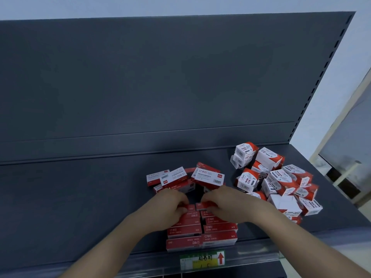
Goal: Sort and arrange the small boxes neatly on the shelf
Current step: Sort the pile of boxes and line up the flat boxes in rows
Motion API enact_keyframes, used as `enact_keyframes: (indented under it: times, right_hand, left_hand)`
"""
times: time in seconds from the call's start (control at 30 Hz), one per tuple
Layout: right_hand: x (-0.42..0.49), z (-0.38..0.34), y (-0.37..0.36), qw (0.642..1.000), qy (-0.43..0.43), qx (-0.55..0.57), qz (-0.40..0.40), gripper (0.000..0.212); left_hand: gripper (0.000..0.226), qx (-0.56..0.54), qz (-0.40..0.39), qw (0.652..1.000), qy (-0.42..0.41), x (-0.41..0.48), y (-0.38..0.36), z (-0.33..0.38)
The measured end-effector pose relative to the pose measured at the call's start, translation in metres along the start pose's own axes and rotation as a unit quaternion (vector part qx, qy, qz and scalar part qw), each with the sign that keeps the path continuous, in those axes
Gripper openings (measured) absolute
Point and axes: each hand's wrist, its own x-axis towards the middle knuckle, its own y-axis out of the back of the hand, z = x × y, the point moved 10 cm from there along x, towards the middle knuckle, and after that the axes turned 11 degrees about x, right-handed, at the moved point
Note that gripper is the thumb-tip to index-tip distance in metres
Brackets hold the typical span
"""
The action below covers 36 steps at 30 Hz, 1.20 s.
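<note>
Grey metal shelf [80, 197], dark all over, with a tall back panel [160, 77] behind it. Down at the front edge there are two tidy columns of red staple boxes [218, 235], laid flat and touching side by side, right above a price label [202, 259] with a red arrow on the rail.

The person is standing at it with both arms reaching in. Their left hand [172, 205] has its fingers curled round the left box [189, 208] at the far end of the left column. The right hand [226, 205] is pinching the right box [203, 205] at the far end of the right column. So both grips are clamped on a box. The two boxes sit almost end to end, hands close together. Can't tell if the held boxes touch the ones under them.

Just behind the hands there's a loose heap [208, 177] of more staple boxes, red and white, tilted every which way, some leaning on each other. Off to the right, a bit apart from that, sits a messy pile of paper clip boxes [281, 181], white with red sides, tumbled over one another near the shelf's right end.
</note>
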Motion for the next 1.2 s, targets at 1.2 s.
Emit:
enact_keyframes:
  times: [1.2]
  right_hand:
    - [0.012,0.019,0.063,0.972,-0.051,0.065,0.219,0.053]
  left_hand:
    - [0.019,0.032,0.130,0.986,0.098,0.035,0.055,-0.055]
